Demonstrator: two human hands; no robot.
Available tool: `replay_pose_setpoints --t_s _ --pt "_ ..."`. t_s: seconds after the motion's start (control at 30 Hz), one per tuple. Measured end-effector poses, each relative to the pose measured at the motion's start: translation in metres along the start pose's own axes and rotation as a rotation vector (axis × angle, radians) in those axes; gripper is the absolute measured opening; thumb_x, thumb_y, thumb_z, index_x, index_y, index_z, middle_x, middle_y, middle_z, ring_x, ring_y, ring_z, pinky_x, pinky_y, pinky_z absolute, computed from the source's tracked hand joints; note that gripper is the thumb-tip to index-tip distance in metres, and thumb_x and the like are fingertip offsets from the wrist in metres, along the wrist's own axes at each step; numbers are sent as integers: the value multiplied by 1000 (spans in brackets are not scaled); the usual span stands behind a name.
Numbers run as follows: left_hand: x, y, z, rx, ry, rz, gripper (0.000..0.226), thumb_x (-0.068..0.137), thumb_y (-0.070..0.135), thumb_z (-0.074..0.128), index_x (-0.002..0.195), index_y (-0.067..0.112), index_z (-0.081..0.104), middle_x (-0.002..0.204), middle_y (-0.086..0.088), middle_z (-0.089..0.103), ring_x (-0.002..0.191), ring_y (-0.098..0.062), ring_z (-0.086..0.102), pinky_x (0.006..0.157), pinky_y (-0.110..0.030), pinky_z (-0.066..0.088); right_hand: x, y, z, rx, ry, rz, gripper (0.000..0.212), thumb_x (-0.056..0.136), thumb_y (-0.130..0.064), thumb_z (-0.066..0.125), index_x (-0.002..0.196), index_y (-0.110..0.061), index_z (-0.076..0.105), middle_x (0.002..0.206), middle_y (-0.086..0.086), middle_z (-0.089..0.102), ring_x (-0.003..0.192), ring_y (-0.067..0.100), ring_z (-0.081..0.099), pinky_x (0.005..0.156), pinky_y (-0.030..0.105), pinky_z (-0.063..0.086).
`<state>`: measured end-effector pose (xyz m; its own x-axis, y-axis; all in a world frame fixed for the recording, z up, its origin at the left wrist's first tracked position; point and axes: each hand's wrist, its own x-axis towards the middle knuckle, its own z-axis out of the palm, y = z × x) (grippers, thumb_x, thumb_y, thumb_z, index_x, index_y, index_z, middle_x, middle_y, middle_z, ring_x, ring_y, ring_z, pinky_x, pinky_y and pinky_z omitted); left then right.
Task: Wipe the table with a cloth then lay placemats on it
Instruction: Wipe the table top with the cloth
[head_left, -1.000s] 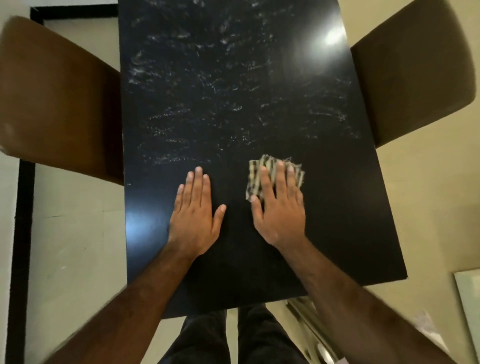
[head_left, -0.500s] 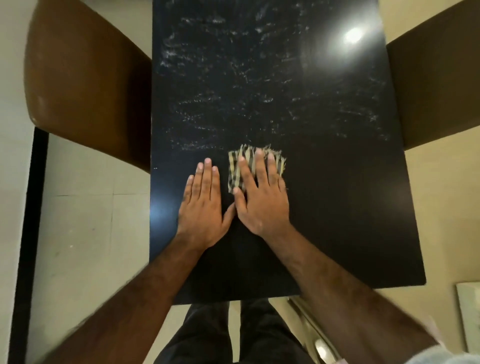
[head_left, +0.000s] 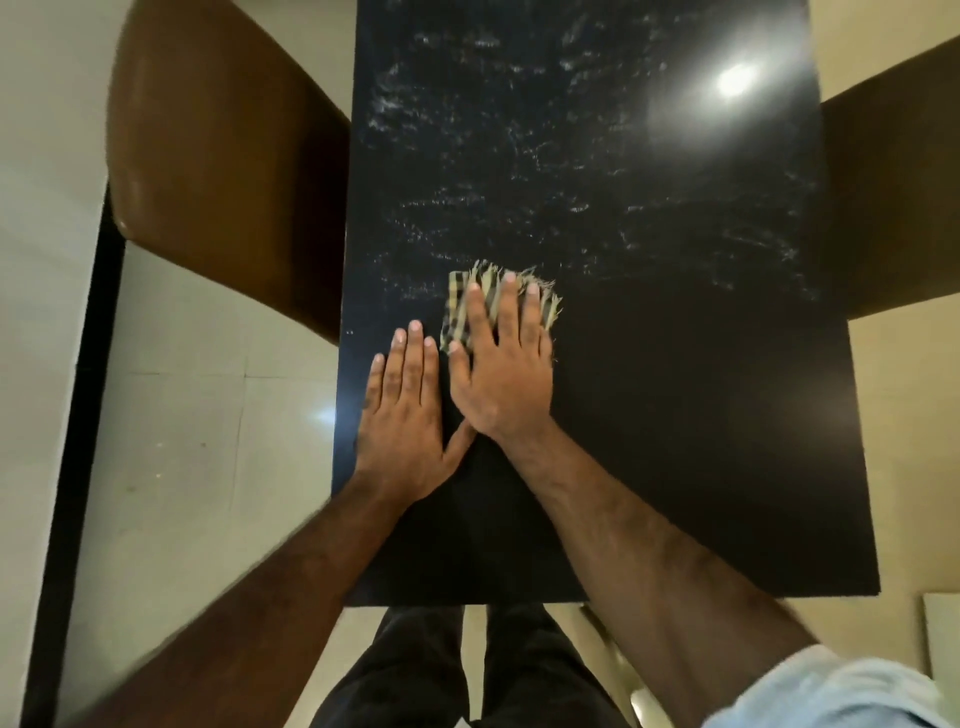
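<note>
A glossy black table (head_left: 675, 415) fills the middle of the head view, its far half streaked with pale wet smears. My right hand (head_left: 501, 369) lies flat with straight fingers on a small checked, frayed cloth (head_left: 457, 312) and presses it against the tabletop near the table's left side. My left hand (head_left: 405, 410) rests palm down on the bare tabletop just left of the right hand, its thumb touching the right wrist. No placemat is in view.
A brown wooden chair (head_left: 223, 171) stands at the table's left side and another brown chair (head_left: 893, 197) at its right. Pale floor tiles (head_left: 208, 441) lie below. My dark trouser legs (head_left: 467, 670) show under the near table edge.
My right hand has slid the cloth leftward across the table until it sits against my left hand. The left hand has stayed flat in the same spot on the table.
</note>
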<state>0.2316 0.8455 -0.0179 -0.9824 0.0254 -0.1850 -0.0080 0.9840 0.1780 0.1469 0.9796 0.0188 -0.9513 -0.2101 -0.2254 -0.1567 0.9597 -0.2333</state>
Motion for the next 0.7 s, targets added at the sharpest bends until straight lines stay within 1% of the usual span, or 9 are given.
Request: replay_pose_setpoints --t_s 0.07,0.1,0.17,0.2,0.3,0.37,0.43,0.57,0.7 --pt "2 1 -5 -11 -44 -5 108 106 84 17 175 6 -11 183 -15 -23 171 -30 -18 140 -56 7 3 12 -11 125 -62 -26 75 113 -52 38 180 -37 8 188 3 -10 173 33 -12 136 62 17" --pt "3 3 -8 -27 -51 -6 108 106 83 18 175 6 -11 183 -14 -24 171 -30 -20 140 -56 4 3 24 -17 162 -48 -27 73 113 -49 37 179 -36 9 188 2 -5 173 32 -10 134 64 19" --pt "12 11 -13 -41 -20 14 104 108 79 22 176 7 -8 184 -13 -23 171 -30 -19 139 -55 1 2 55 -27 160 75 39 70 113 -45 34 179 -32 15 188 3 8 174 32 -1 132 64 24" --pt "19 18 -16 -35 2 41 101 109 76 24 177 8 -6 184 -12 -21 171 -30 -18 139 -56 1 2 72 -29 156 127 102 69 113 -42 35 179 -30 18 188 3 11 174 31 2 132 64 23" --pt "52 48 -20 13 65 139 91 112 69 23 178 11 0 186 -11 -15 172 -30 -14 139 -57 1 5 107 -28 125 160 223 66 117 -38 38 179 -23 22 188 5 12 174 31 3 134 64 22" --pt "76 63 -19 28 62 148 85 114 64 22 178 12 2 186 -12 -12 173 -30 -11 139 -56 1 7 115 -19 87 174 209 65 117 -37 38 178 -17 24 187 8 13 174 32 6 134 61 27" --pt "91 68 -16 22 57 112 80 115 58 22 178 12 4 186 -13 -8 173 -31 -8 139 -57 4 7 115 -10 52 222 182 66 118 -38 36 178 -15 24 186 11 17 174 32 9 134 58 29" --pt "92 81 -7 -16 88 34 78 115 53 23 178 11 6 186 -14 -5 173 -35 -4 138 -59 10 7 115 -1 91 320 207 66 119 -41 30 178 -12 21 186 12 17 173 31 11 135 54 26" --pt "75 108 -2 -29 53 117 78 115 52 21 178 10 4 186 -16 -9 173 -35 -7 137 -59 14 6 117 -3 129 377 235 66 119 -40 30 178 -11 22 186 12 18 173 30 11 135 54 23"
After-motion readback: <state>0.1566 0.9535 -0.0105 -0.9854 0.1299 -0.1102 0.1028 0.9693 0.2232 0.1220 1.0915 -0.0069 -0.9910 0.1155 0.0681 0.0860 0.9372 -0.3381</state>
